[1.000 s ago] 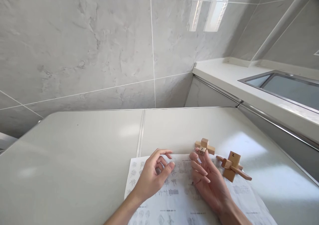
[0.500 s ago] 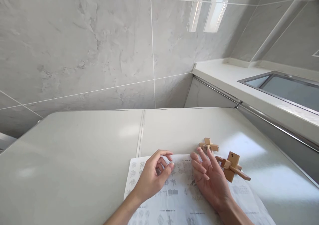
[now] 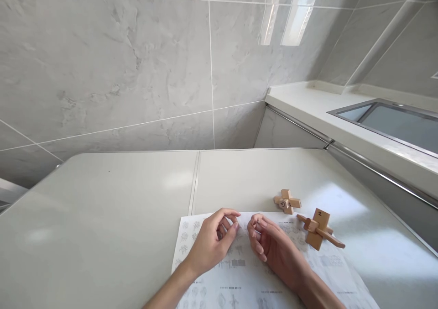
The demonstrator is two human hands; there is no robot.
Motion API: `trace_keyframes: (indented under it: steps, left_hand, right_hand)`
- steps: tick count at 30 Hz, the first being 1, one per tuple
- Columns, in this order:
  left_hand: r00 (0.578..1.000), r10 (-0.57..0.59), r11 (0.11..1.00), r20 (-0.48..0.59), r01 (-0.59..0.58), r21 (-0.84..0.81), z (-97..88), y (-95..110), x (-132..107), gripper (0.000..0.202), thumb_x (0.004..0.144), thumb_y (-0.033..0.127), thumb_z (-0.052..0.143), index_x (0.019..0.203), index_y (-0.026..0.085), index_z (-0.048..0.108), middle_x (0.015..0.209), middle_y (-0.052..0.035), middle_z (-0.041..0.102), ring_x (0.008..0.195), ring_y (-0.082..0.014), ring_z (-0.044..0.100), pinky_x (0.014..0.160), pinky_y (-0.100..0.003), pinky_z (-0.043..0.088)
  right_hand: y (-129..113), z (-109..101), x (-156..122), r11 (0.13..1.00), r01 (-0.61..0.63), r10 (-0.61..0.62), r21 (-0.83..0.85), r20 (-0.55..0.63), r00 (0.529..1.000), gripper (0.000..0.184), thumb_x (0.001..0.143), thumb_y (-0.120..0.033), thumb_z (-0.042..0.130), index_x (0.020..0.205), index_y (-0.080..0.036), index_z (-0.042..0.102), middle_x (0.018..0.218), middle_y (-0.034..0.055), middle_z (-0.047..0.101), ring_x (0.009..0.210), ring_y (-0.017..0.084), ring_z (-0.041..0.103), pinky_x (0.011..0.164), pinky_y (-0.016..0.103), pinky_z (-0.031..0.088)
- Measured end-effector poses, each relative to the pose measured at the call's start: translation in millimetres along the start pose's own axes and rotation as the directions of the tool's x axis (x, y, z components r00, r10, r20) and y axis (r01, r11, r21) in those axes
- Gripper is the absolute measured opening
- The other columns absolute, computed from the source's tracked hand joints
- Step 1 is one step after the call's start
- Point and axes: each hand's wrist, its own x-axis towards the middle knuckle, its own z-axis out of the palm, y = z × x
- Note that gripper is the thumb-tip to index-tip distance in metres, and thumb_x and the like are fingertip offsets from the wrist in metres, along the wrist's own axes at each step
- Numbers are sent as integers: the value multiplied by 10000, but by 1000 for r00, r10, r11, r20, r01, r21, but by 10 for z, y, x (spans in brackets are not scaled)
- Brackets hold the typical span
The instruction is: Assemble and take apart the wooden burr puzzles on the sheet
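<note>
My left hand (image 3: 212, 245) hovers over a printed paper sheet (image 3: 210, 279), its fingers loosely curled and a gap showing between thumb and fingertips. Facing it across a small space is my right hand (image 3: 278, 250), palm turned inward and fingers loosely bent; nothing shows in either hand. To the right of my right hand, a wooden interlocking puzzle (image 3: 315, 239) marked "2" rests on the sheet's edge area, with a long piece sticking out. Behind it and a little left lies a smaller cross-shaped wooden puzzle (image 3: 287, 202), touched by neither hand.
The sheet lies on a white folding table (image 3: 119, 227) with a seam down its middle. A grey tiled wall (image 3: 137, 62) rises behind. At right stands a white counter (image 3: 297, 103) with a metal-framed sink (image 3: 393, 117).
My right hand has moved left, toward my left hand, and its spread fingers have curled inward. The smaller wooden puzzle is now uncovered. My left hand has hardly moved.
</note>
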Motion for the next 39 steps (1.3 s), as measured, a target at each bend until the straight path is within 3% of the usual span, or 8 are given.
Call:
trace_keyframes:
  steps: [6, 17, 39]
  left_hand:
    - [1000, -1, 1000, -2, 1, 7, 8, 17, -3, 308, 1067, 466, 568, 1208, 224, 696, 949, -39, 713, 740, -160, 596, 664, -269, 471]
    - [999, -13, 1000, 31, 12, 27, 25, 1, -7, 306, 1070, 441, 549, 1212, 205, 682, 938, -44, 729, 719, -154, 601, 650, -264, 482]
    - [999, -12, 1000, 42, 11, 22, 28, -27, -5, 295, 1062, 428, 552, 1218, 213, 680, 907, -36, 724, 724, -162, 624, 641, -267, 496]
  right_hand:
    - [-31, 45, -10, 1000, -13, 13, 4, -31, 999, 325, 903, -452, 861, 887, -171, 698, 820, -5, 617, 559, 81, 498, 500, 193, 431]
    - [-10, 9, -9, 1000, -22, 22, 8, -30, 999, 263, 950, -393, 821, 895, -158, 716, 827, 2, 616, 598, 88, 508, 535, 199, 439]
    - [-27, 36, -17, 999, -33, 32, -2, -54, 998, 313, 885, -441, 883, 885, -167, 732, 814, 10, 611, 599, 97, 496, 536, 208, 428]
